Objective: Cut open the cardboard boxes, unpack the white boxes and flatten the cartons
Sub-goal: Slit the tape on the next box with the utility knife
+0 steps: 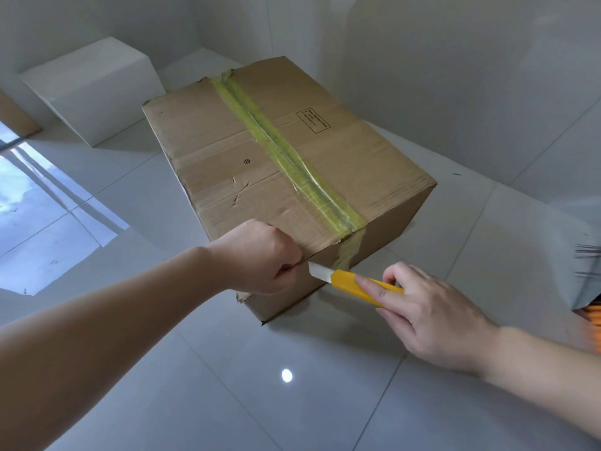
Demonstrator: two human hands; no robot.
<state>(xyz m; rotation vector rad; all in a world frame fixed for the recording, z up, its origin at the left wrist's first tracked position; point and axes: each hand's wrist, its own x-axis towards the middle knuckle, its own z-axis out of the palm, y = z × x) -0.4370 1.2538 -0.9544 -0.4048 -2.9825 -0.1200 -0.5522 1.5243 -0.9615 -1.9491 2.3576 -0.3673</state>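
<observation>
Both bare forearms are extended forward from the lower corners. The left hand (260, 255) is curled into a fist, knuckles up, with the wrist held straight. The right hand (432, 317) is turned palm down, its fingers (374, 289) stretched forward and closed around a yellow knife handle (349, 281).

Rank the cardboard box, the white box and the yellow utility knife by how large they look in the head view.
1. cardboard box, clearly largest.
2. white box; it sits farther back, so its true size against the carton is unsure.
3. yellow utility knife, smallest, though nearest the camera.
</observation>
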